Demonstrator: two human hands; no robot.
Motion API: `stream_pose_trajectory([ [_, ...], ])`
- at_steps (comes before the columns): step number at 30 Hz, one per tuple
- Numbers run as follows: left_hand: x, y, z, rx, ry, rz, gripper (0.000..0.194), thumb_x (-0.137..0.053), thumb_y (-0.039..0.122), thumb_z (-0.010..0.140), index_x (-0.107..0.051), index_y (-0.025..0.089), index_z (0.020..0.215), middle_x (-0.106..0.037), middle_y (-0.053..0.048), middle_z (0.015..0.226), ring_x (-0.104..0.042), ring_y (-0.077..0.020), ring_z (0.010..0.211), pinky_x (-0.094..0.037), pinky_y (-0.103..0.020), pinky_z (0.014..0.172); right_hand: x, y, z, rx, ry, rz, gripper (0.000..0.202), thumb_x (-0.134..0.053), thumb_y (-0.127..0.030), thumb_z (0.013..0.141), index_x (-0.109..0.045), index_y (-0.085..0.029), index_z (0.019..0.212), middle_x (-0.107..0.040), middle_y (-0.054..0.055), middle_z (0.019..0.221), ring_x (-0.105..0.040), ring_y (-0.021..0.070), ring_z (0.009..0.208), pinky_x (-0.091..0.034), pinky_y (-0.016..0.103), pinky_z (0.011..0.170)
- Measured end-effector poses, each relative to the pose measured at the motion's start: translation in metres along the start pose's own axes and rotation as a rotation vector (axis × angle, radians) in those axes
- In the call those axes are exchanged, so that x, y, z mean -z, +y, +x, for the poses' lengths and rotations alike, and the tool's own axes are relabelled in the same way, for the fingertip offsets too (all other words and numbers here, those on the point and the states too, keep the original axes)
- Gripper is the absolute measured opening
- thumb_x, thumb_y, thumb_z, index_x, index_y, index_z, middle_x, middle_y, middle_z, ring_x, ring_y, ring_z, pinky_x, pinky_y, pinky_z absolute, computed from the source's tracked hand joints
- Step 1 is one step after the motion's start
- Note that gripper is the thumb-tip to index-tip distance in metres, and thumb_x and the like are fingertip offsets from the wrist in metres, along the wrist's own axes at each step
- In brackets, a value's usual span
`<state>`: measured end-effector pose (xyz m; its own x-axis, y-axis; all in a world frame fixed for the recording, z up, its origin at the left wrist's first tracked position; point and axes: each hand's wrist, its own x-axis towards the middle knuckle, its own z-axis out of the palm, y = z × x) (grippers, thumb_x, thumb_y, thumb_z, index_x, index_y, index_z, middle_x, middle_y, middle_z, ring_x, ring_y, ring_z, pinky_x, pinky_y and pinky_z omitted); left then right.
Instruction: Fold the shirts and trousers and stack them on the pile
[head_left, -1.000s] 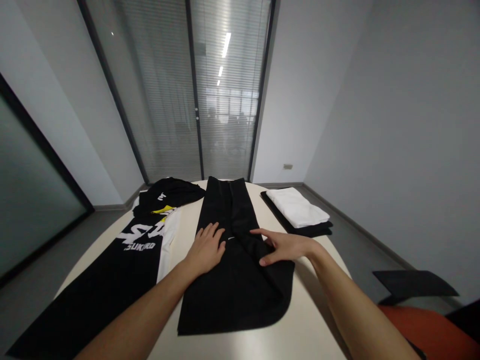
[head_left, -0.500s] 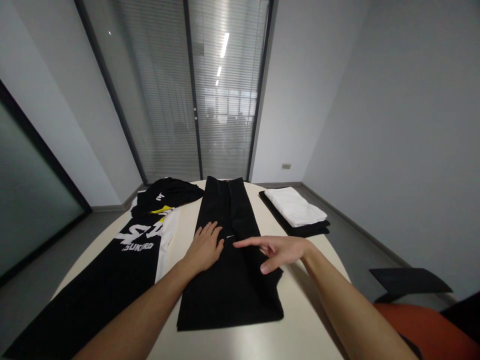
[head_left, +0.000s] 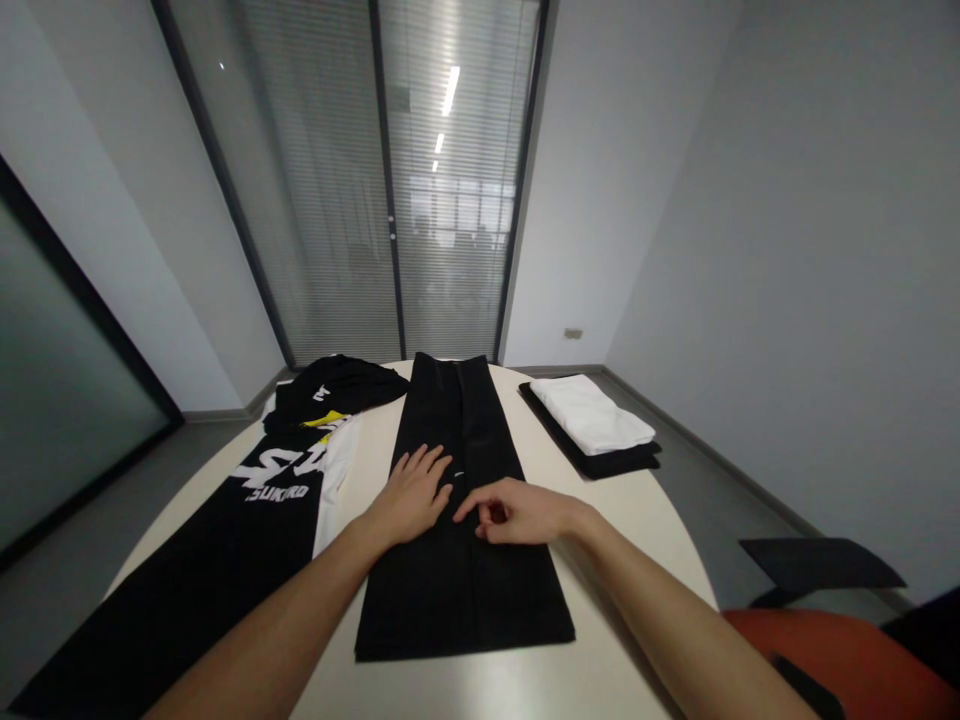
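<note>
Fingers (head_left: 424,458) of the left hand (head_left: 406,502) are spread and lie flat on the left side of a long black garment (head_left: 461,590), while the fingers of the right hand (head_left: 525,512) are curled, the index finger pointing inward over the garment's middle; whether they pinch any cloth I cannot tell. The black garment lies lengthwise on a pale, round-edged counter (head_left: 637,560), its wide near edge toward the person and its narrower end at the far rim. A seam or fold line runs down its middle, and a small white mark (head_left: 460,474) shows just beyond the hands. At the near right, beside the counter, is a chair with an orange seat (head_left: 825,650) and a dark armrest (head_left: 821,563). On the left lies a black and white printed garment (head_left: 217,560) with large white lettering, and farther back a bunched black cloth (head_left: 337,385) rests by a yellow patch (head_left: 324,420). To the right of the black garment, apart from it, a folded white cloth (head_left: 591,415) sits on folded black cloth (head_left: 626,461). Beyond the counter stand glass panels with blinds (head_left: 457,270) in dark frames, and a small wall plate (head_left: 573,333) is on the pale wall (head_left: 581,200).
</note>
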<state>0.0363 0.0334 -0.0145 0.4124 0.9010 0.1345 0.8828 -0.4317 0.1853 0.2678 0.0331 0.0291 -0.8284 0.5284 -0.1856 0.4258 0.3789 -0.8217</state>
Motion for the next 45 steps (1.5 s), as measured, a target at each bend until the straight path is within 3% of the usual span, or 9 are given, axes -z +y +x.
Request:
stream_pose_trajectory([
  [2, 0.009, 0.001, -0.001, -0.043, -0.014, -0.022, 0.05, -0.043, 0.035, 0.097, -0.046, 0.017, 0.144, -0.041, -0.012, 0.155, -0.033, -0.0308, 0.145, -0.028, -0.05, 0.118, -0.002, 0.003, 0.004, 0.083, 0.119, -0.188, 0.032, -0.066, -0.019, 0.082, -0.072, -0.02, 0.114, -0.057, -0.006, 0.064, -0.053, 0.0072, 0.057, -0.04, 0.019, 0.062],
  [6, 0.038, 0.009, -0.009, -0.167, -0.112, -0.142, 0.033, -0.051, 0.029, 0.093, -0.06, 0.019, 0.123, -0.062, -0.009, 0.127, -0.056, -0.0244, 0.119, -0.042, -0.038, 0.104, -0.002, 0.006, 0.008, 0.099, 0.143, -0.31, 0.027, -0.068, -0.025, 0.082, -0.072, -0.02, 0.108, -0.055, -0.007, 0.061, -0.051, 0.0078, 0.055, -0.037, 0.019, 0.059],
  [13, 0.074, 0.03, -0.055, -0.265, -0.325, -0.294, 0.025, -0.074, 0.037, 0.08, -0.066, 0.022, 0.097, -0.064, -0.002, 0.103, -0.057, -0.0214, 0.103, -0.044, -0.031, 0.089, -0.005, 0.0, 0.008, 0.113, 0.163, -0.438, 0.024, -0.07, -0.025, 0.078, -0.07, -0.022, 0.101, -0.056, -0.007, 0.065, -0.052, 0.0077, 0.057, -0.034, 0.019, 0.058],
  [17, 0.077, 0.043, -0.074, -0.271, -0.406, -0.256, 0.038, -0.082, 0.044, 0.069, -0.065, 0.024, 0.096, -0.066, -0.001, 0.102, -0.058, -0.0233, 0.101, -0.043, -0.032, 0.087, -0.009, -0.003, 0.011, 0.142, 0.179, -0.455, 0.03, -0.072, -0.03, 0.078, -0.068, -0.022, 0.107, -0.058, -0.007, 0.069, -0.054, 0.0083, 0.06, -0.034, 0.019, 0.059],
  [22, 0.075, 0.053, -0.078, -0.294, -0.417, -0.225, 0.017, -0.067, 0.023, 0.079, -0.063, 0.025, 0.095, -0.068, 0.002, 0.096, -0.063, -0.0197, 0.092, -0.043, -0.029, 0.079, -0.01, 0.0, 0.014, 0.157, 0.166, -0.424, 0.038, -0.071, -0.031, 0.082, -0.066, -0.024, 0.119, -0.057, -0.007, 0.068, -0.056, 0.009, 0.062, -0.035, 0.019, 0.061],
  [26, 0.075, 0.054, -0.08, -0.314, -0.407, -0.216, 0.023, -0.055, 0.012, 0.077, -0.063, 0.025, 0.095, -0.07, 0.001, 0.095, -0.065, -0.0188, 0.089, -0.045, -0.028, 0.078, -0.009, 0.002, 0.014, 0.15, 0.172, -0.389, 0.051, -0.075, -0.034, 0.08, -0.061, -0.024, 0.128, -0.058, -0.007, 0.07, -0.056, 0.0091, 0.062, -0.035, 0.019, 0.059],
  [36, 0.098, 0.053, -0.084, -0.239, -0.446, -0.186, 0.015, -0.057, 0.015, 0.073, -0.061, 0.025, 0.083, -0.066, 0.004, 0.079, -0.062, -0.0162, 0.075, -0.04, -0.026, 0.065, -0.01, 0.003, 0.015, 0.16, 0.179, -0.412, 0.048, -0.07, -0.039, 0.086, -0.06, -0.025, 0.131, -0.059, -0.006, 0.069, -0.056, 0.0093, 0.062, -0.036, 0.019, 0.061],
  [41, 0.09, 0.057, -0.083, -0.248, -0.467, -0.218, 0.03, -0.067, 0.025, 0.074, -0.063, 0.028, 0.104, -0.068, 0.004, 0.086, -0.063, -0.0173, 0.078, -0.04, -0.027, 0.066, -0.012, -0.001, 0.018, 0.162, 0.182, -0.482, 0.032, -0.063, -0.035, 0.091, -0.068, -0.024, 0.121, -0.06, -0.004, 0.07, -0.057, 0.0103, 0.065, -0.036, 0.02, 0.064],
  [45, 0.081, 0.059, -0.083, -0.318, -0.462, -0.201, 0.02, -0.068, 0.025, 0.076, -0.065, 0.028, 0.096, -0.068, 0.003, 0.086, -0.064, -0.0185, 0.081, -0.04, -0.027, 0.068, -0.013, -0.002, 0.02, 0.153, 0.196, -0.507, 0.027, -0.062, -0.031, 0.092, -0.068, -0.024, 0.117, -0.062, -0.004, 0.071, -0.057, 0.0101, 0.065, -0.035, 0.02, 0.063],
])
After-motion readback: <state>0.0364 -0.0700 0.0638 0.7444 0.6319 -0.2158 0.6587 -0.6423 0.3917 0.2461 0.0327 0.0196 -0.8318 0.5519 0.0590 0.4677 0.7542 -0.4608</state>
